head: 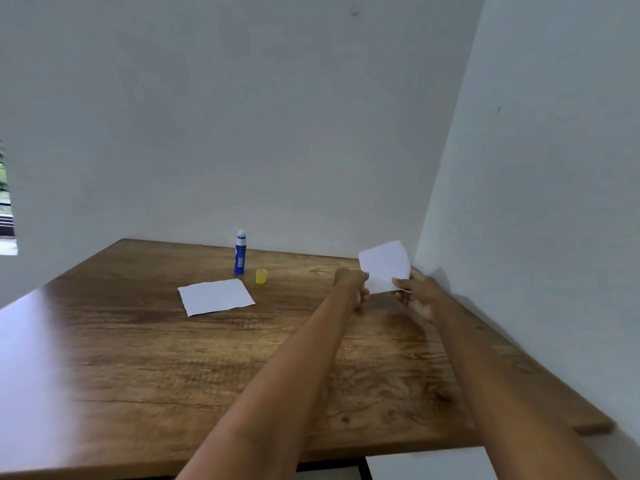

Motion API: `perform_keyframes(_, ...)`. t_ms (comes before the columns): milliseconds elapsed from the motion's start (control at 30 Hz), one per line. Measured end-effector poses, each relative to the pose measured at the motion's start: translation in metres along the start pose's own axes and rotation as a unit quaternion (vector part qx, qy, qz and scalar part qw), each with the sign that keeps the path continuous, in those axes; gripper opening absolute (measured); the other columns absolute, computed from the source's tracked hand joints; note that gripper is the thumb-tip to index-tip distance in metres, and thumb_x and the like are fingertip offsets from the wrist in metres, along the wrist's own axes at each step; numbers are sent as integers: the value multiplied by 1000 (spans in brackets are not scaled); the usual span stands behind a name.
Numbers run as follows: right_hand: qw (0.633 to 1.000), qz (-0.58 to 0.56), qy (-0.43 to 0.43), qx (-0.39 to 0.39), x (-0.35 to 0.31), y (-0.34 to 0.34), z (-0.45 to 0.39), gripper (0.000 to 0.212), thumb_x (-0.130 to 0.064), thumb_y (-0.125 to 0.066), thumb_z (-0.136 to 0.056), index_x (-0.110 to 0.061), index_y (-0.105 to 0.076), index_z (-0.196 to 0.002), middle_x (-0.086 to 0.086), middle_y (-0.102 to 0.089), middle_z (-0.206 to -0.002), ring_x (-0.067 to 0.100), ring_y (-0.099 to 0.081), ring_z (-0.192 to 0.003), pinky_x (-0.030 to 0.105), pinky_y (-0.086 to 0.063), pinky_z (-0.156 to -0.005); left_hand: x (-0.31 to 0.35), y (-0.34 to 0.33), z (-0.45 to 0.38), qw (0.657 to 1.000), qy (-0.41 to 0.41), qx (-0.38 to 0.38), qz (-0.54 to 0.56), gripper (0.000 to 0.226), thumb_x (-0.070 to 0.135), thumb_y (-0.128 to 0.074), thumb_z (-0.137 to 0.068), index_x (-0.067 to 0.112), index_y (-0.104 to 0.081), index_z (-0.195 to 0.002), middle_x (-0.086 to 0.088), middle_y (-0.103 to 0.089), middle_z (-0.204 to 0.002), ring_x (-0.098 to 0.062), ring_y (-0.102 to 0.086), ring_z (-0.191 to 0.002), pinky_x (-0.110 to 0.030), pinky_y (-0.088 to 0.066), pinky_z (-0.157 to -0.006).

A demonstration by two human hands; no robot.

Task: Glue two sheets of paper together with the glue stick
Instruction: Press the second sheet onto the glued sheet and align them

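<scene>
Both hands are holding one sheet of paper (384,265) raised off the wooden table (207,358), near the corner where the two walls meet. The left hand (351,284) is pinching the sheet's lower left edge, fingers curled around it; the right hand (417,294) is pinching the lower right edge, thumb lying on the face of the paper. The sheet is standing nearly upright above both grips, tilting slightly away from the person.

Taking the glue stick (240,252) as landmark: it is standing upright and uncapped near the back wall. Its yellow cap (261,276) is sitting just to its right and a little nearer the person. The second sheet (216,296) is lying flat in front of the stick, close to the cap but apparently not touching it. The held sheet is hanging well to the right of the stick.

The step in hand appears to be carrying the held sheet over to the flat one. To do this well, the person should be keeping both pinches at the edges so the paper stays uncreased, lining up the corners before lowering, and clearing the cap on the way across.
</scene>
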State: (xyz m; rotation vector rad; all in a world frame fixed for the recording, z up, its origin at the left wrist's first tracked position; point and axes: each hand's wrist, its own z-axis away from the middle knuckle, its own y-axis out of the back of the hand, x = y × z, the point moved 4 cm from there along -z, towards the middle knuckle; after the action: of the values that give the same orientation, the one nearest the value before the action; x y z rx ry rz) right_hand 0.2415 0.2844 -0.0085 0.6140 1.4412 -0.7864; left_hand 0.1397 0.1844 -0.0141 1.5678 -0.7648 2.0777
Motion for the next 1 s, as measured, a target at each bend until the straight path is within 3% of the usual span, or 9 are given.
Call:
perform_keyframes(67, 999, -34, 22, -23, -5, -5, 5, 38, 3, -58, -88, 4, -50, -125, 10, -60, -91, 17, -55, -70, 16, -52, -47, 2, 12, 2, 1000, -18, 6, 11, 13, 9, -59, -88, 4, -55, -77, -6, -53, -67, -13, -43, -48, -25, -37, -45)
perform_keyframes(200, 996, -45, 32, -67, -14, -34, 21, 33, 3, -60, -86, 7, -52, -118, 12, -60, -86, 19, -59, -68, 17, -54, -49, 19, 47, 20, 997, -51, 31, 38, 6, 6, -64, -85, 2, -60, -87, -6, -54, -65, -11, -38, -43, -15, -30, -33)
perform_keyframes(300, 994, -16, 24, -108, -13, -66, 34, 11, -5, -63, -86, -2, -56, -94, 11, -61, -82, 15, -65, -58, 18, -55, -49, 38, 84, 37, 995, -87, 49, 29, 14, 6, -63, -85, 0, -64, -98, -5, -53, -65, -12, -41, -47, -15, -32, -34)
perform_keyframes(400, 991, 15, 38, -126, -16, -100, 49, 12, -16, -62, -89, -11, -53, -82, 7, -56, -77, 18, -59, -65, 18, -54, -47, 51, 133, 51, 992, -104, 73, -18, 11, 6, -55, -90, 4, -63, -97, -4, -52, -70, -14, -44, -53, -19, -35, -38)
perform_keyframes(500, 984, 75, 58, -148, -20, -137, 59, 12, -22, -57, -92, -11, -57, -86, 5, -58, -79, 16, -57, -67, 17, -52, -47, 62, 190, 58, 982, -143, 97, -75, 14, 0, -52, -90, 6, -58, -79, -7, -53, -82, -18, -46, -61, -20, -40, -47)
perform_keyframes(633, 968, 167, 105, -156, -30, -184, 65, 23, -18, -57, -93, -3, -61, -111, 3, -61, -82, 13, -57, -67, 19, -46, -56, 80, 254, 67, 954, -197, 145, -173, 12, 1, -58, -88, 4, -63, -99, 0, -49, -66, -10, -40, -54, -7, -31, -35)
perform_keyframes(733, 954, 210, 149, -155, -38, -218, 66, 26, -16, -56, -93, -2, -62, -114, 4, -63, -88, 12, -57, -68, 20, -45, -57, 89, 282, 62, 939, -194, 153, -238, 20, 6, -60, -88, -3, -66, -105, -1, -53, -71, -10, -41, -57, -17, -34, -47)
perform_keyframes(867, 938, 240, 180, -172, -45, -250, 60, 28, -16, -51, -95, -3, -64, -115, 5, -63, -99, 11, -55, -71, 20, -45, -60, 88, 296, 53, 929, -193, 134, -287, 22, 6, -61, -87, -4, -66, -106, 0, -53, -71, -9, -42, -59, -19, -34, -51)
perform_keyframes(1000, 904, 316, 189, -217, -51, -266, 51, 28, -23, -58, -90, -4, -69, -107, 6, -68, -101, 9, -53, -68, 18, -42, -55, 91, 293, 43, 898, -196, 61, -389, 22, 6, -61, -87, -1, -68, -106, -9, -56, -87, -12, -43, -61, -18, -36, -52)
